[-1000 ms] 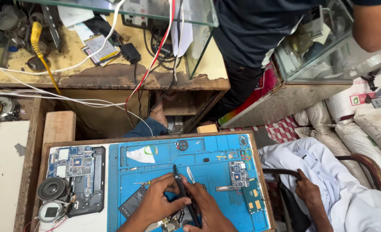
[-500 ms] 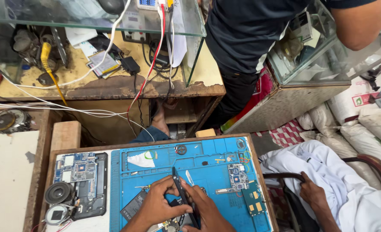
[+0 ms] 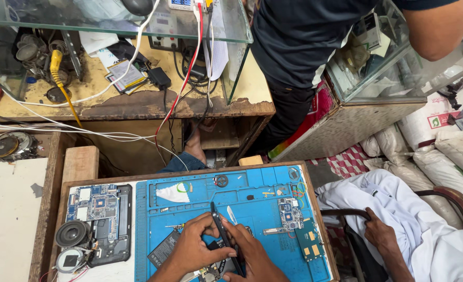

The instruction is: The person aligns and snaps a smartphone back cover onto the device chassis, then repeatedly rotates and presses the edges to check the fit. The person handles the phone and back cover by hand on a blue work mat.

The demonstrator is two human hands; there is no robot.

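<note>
Black speakers (image 3: 72, 233) lie at the desk's left edge, beside an opened phone (image 3: 100, 222); on the blue mat (image 3: 252, 196) the left hand (image 3: 192, 249) pinches a small part, fingers closed; the right hand (image 3: 252, 256) grips black tweezers (image 3: 222, 232); a circuit board (image 3: 290, 213) lies right.

Blue repair mats: one (image 3: 252, 209), spread across the wooden worktop (image 3: 49, 209).
Hands over the mat: two, the left hand (image 3: 192, 250) and right hand (image 3: 252, 256).
Black tweezers: one pair (image 3: 222, 235), gripped between both hands.
Circuit boards: three, one (image 3: 91, 201) inside the opened device, two (image 3: 290, 213) (image 3: 310, 245) loose on the mat.
Round speakers: two (image 3: 72, 233) (image 3: 70, 259), lower left.
Glass cases: two (image 3: 111, 21) (image 3: 398, 57).
Other people: two, one standing (image 3: 304, 47), one seated in white (image 3: 398, 230).
</note>
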